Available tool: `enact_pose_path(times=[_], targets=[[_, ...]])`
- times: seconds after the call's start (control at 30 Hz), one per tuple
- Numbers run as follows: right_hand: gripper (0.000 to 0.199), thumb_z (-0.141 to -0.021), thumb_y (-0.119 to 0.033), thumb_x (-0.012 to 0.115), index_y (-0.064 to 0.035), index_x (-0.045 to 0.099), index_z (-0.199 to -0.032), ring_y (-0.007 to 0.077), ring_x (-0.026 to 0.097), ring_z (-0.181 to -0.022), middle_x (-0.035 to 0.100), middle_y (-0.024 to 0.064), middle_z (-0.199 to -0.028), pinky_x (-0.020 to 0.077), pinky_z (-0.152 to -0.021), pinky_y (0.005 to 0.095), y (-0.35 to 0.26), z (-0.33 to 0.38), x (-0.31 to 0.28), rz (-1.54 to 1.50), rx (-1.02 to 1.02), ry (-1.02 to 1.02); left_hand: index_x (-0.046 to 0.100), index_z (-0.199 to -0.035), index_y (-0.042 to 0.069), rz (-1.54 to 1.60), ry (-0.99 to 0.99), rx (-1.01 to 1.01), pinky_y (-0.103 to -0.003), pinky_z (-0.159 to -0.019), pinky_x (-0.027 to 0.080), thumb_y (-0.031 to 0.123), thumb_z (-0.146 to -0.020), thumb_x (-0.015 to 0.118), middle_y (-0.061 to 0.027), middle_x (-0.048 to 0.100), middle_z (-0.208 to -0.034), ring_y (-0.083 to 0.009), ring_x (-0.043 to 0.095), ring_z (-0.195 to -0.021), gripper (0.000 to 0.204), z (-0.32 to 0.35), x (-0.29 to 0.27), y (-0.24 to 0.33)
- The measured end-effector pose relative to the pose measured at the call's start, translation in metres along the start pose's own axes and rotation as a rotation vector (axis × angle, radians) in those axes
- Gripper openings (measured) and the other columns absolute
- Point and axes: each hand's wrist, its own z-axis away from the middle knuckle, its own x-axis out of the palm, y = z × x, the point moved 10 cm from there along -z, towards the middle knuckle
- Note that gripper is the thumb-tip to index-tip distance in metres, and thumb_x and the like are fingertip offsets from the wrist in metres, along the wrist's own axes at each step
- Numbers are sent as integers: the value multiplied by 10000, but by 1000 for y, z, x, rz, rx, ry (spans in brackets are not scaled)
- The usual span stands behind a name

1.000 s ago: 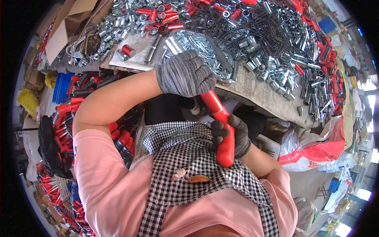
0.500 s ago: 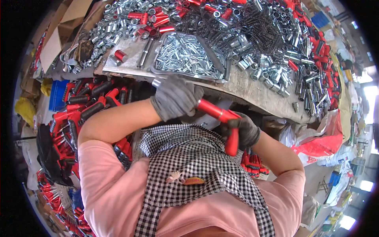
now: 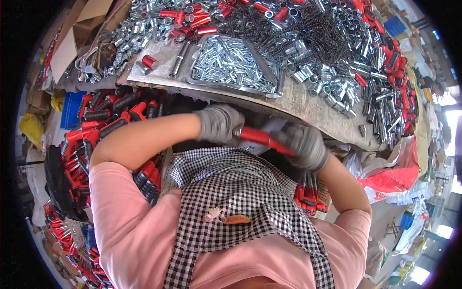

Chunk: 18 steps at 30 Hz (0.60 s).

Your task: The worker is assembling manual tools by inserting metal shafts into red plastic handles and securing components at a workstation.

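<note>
Both hands meet just below the near edge of the worktop (image 3: 308, 113), over the lap; the left hand (image 3: 219, 124) in a grey knit glove is clenched round one end of a slim red plastic-handled tool (image 3: 262, 138), and the right hand (image 3: 304, 146), also grey-gloved, is closed round the other end; only the red middle stretch shows between the two grips. Long axis of the tool runs nearly level, left-high to right-low — from the left grip it points right and slightly down into the right grip; both hands touch it, so neither is nearer; what sits at the tool's tips is hidden inside the gloves. The tool is held off the worktop, above the black-and-white checked apron (image 3: 240, 192), not resting on anything visible. Just beyond the hands on the worktop stands a metal tray of small silvery pins (image 3: 231, 60), with a heap of dark coil springs (image 3: 327, 29) further back; piles of red-and-black handles (image 3: 110, 113) lie below to the left.
</note>
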Motion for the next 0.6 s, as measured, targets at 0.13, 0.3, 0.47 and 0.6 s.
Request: enact_pose_path(times=[0.13, 0.3, 0.47, 0.6], targets=[[476, -669, -186, 701, -44, 572, -1105, 256, 582, -639, 571, 77, -715, 495, -598, 382, 3, 2, 18, -176, 171, 106, 627, -822, 37, -199, -134, -134, -419, -587, 508, 282, -794, 593, -135, 640, -677, -292, 644, -641, 249, 10, 1, 5], [453, -717, -160, 667, -31, 548, -1135, 182, 593, -641, 582, 47, -731, 495, -577, 313, 14, 7, 57, -1738, 666, 90, 604, -847, 94, -682, 634, 199, -424, -498, 450, 206, -784, 512, -98, 586, -710, -261, 573, -602, 159, 25, -52, 30], [384, -699, -258, 670, -77, 636, -1035, 232, 594, -665, 586, 87, -710, 493, -612, 361, -20, -21, -11, -50, -139, 63, 638, -978, 38, -5, -185, 9, -410, -701, 499, 332, -738, 677, -175, 653, -821, -338, 637, -803, 381, 8, 11, 0], [380, -699, -146, 658, -41, 619, -1062, 284, 612, -674, 622, 72, -793, 527, -685, 407, -47, -17, -26, -29, -339, 272, 628, -1071, 60, 131, -36, 61, -427, -703, 500, 337, -753, 654, -183, 664, -827, -369, 641, -763, 423, 23, 46, -1]])
